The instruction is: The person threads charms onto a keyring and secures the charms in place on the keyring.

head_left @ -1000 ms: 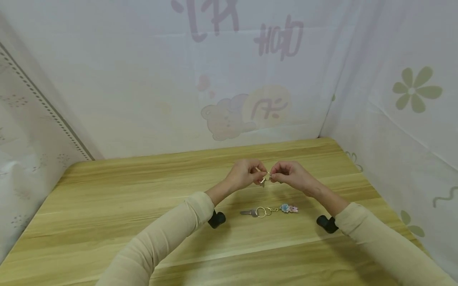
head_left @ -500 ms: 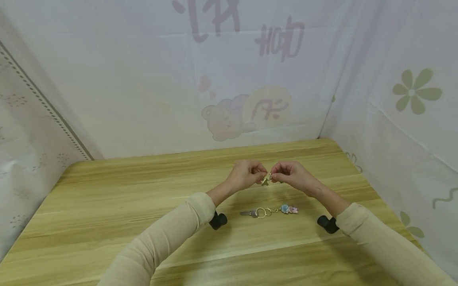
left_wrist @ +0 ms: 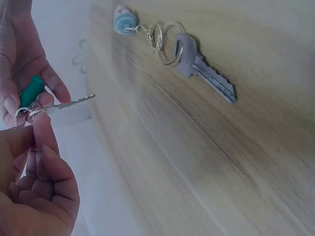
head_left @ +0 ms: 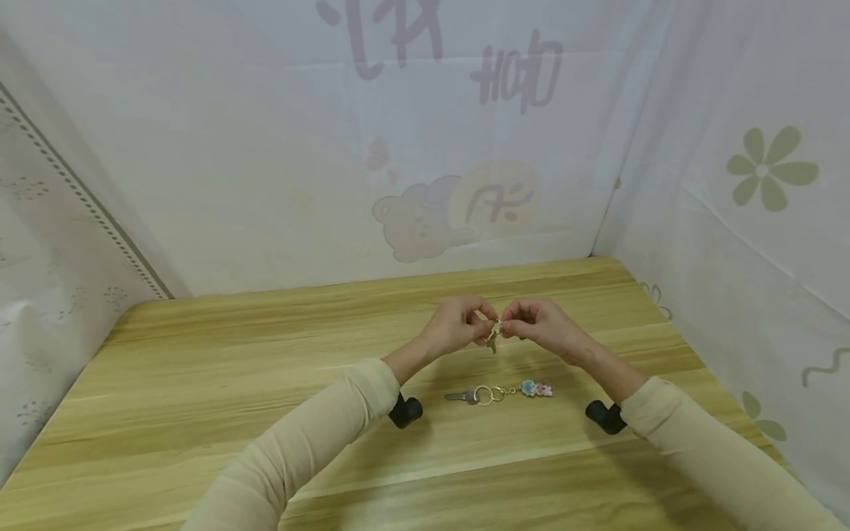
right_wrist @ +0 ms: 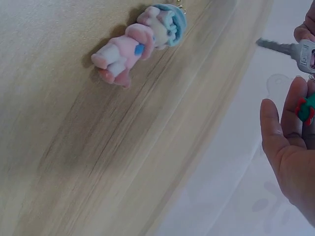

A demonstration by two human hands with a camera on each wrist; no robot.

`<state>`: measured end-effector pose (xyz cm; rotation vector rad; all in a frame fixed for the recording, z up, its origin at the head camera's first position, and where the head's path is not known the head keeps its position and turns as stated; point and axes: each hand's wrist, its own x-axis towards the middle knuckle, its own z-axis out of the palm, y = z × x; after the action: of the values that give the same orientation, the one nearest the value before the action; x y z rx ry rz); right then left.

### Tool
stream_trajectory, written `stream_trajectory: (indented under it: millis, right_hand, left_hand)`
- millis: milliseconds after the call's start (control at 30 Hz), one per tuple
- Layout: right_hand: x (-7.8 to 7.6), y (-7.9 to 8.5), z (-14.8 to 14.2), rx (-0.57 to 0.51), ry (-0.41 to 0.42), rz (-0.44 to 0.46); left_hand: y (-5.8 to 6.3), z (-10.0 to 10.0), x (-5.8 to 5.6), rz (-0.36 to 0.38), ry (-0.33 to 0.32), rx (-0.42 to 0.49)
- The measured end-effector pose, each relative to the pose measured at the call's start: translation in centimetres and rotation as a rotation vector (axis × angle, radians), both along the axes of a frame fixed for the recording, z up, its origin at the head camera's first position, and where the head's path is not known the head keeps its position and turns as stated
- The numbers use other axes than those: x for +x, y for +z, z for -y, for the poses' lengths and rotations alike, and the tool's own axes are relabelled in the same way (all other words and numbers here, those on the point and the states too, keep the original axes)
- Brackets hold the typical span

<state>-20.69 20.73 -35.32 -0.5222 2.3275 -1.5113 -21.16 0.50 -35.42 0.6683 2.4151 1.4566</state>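
My left hand and right hand meet above the table's far half. Between thumb and finger, the left pinches a metal key ring. A silver key hangs from it, its blade pointing down in the head view. The right hand's fingertips grip the ring's other side, and a green and red charm lies against its fingers. Nearer me on the wood lies a second keychain: a grey key, gold-coloured rings and a blue and pink figurine charm.
The wooden table has rounded far corners. Behind it hangs a pale printed cloth, with more cloth at both sides. Black fittings show beneath both sleeves.
The key between my hands has swung from slanting to hanging blade down. Both hands stay nearly in place, with small finger shifts at the ring. The keychain on the table has not moved.
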Motion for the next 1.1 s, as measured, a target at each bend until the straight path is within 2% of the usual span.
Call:
stream_trajectory:
  millis: [100,200,500,900,967,1100]
  right_hand:
    - [-0.02,0.04,-0.03,-0.006,-0.003,-0.003]
    - [-0.05,0.05,-0.1,-0.006,-0.003,0.002]
    - [-0.15,-0.1,-0.33,-0.008,-0.004,0.019]
    - [-0.13,-0.28,-0.41,-0.021,0.006,-0.003]
    - [-0.1,-0.3,-0.32,-0.022,0.003,-0.003]
    - [-0.08,-0.3,-0.13,-0.019,0.002,-0.011]
  left_hand:
    - [0.01,-0.04,-0.04,-0.056,0.016,-0.056]
    - [0.08,-0.05,-0.02,-0.078,0.03,-0.083]
    - [0.01,-0.02,0.03,-0.017,0.031,-0.007]
    - [0.02,0.09,0.1,0.104,0.113,0.12]
    - [0.03,0.12,0.1,0.1,0.111,0.12]
    - [0.08,0.17,0.13,0.035,0.073,0.041]
